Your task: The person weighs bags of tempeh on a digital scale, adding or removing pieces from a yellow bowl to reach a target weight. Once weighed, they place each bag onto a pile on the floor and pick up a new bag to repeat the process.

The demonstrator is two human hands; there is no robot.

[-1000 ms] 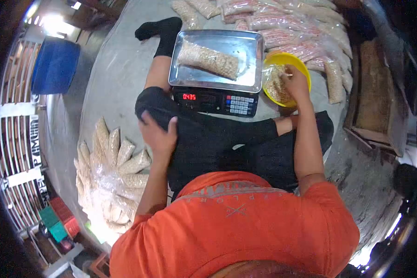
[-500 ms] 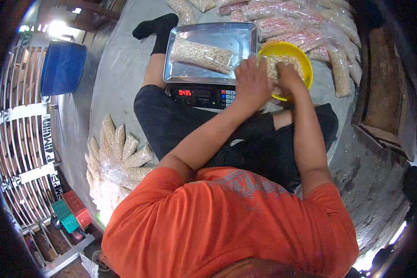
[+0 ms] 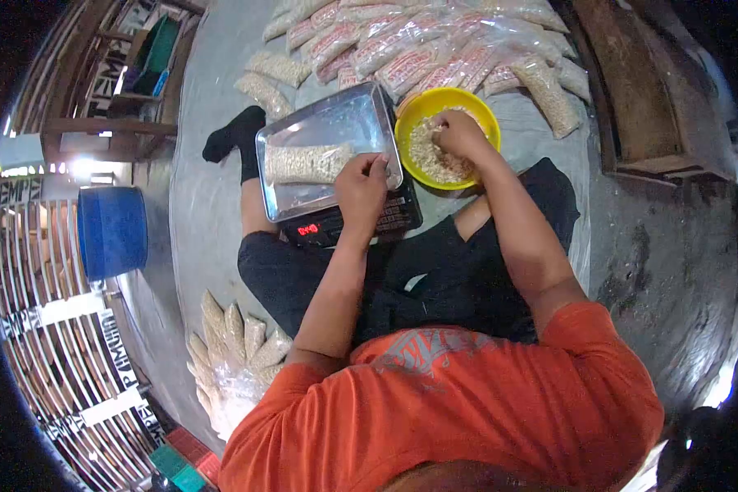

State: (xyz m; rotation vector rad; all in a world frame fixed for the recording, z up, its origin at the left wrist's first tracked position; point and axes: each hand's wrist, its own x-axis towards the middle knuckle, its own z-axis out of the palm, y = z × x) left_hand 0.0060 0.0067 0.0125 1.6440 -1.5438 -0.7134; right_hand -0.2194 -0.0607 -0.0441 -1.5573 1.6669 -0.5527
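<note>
Plastic bag of pale grains (image 3: 303,165) lies on its side on the metal tray (image 3: 320,123) of the scale (image 3: 403,215), just left of the left hand (image 3: 369,176), whose fingers curl toward the thumb at the bag's end; whether they pinch its film, I cannot tell. Right of that, the right hand (image 3: 459,141) dips into the yellow bowl (image 3: 414,112), fingers bunched at loose grains (image 3: 437,160); any grip is hidden. Weighing appears to be the step in hand; the next move would call for light fingers and a steady bag end. The bag is a plump, bumpy cylinder; the tray, shiny and rimmed; the bowl, round and smooth. Beyond both hands, red-printed bags (image 3: 418,70) overlap.
</note>
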